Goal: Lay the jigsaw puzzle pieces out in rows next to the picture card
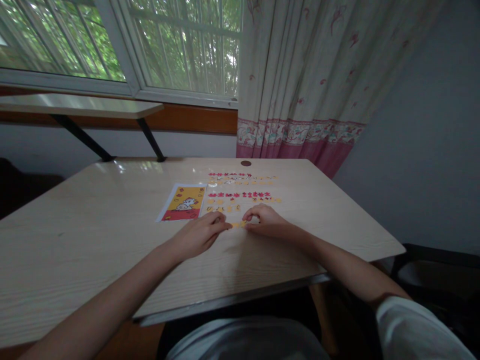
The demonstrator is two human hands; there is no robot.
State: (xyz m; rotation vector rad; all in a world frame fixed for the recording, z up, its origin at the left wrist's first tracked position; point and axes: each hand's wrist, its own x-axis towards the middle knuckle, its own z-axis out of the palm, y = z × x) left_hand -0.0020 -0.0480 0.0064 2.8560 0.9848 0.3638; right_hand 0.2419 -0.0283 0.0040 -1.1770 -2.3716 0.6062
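Observation:
Low over the table, my left hand (202, 232) and my right hand (268, 220) face each other with thumb and fingers pinched. Between their fingertips is a short strip of yellow jigsaw pieces (236, 225), gripped at its two ends and largely covered by the fingers. Just beyond my hands, loose jigsaw pieces lie in rows, with red ones (240, 195) and yellow ones (275, 200) among them. To the left of these rows lies a picture sheet (182, 203) showing a white cartoon animal on yellow and red.
The pale wooden table (93, 240) has a round dark cap (246, 163) near its back edge. A raised shelf (82, 106) on black supports stands at the back left. Behind are a barred window and a floral curtain (300, 90). A dark chair (438, 270) stands at the right.

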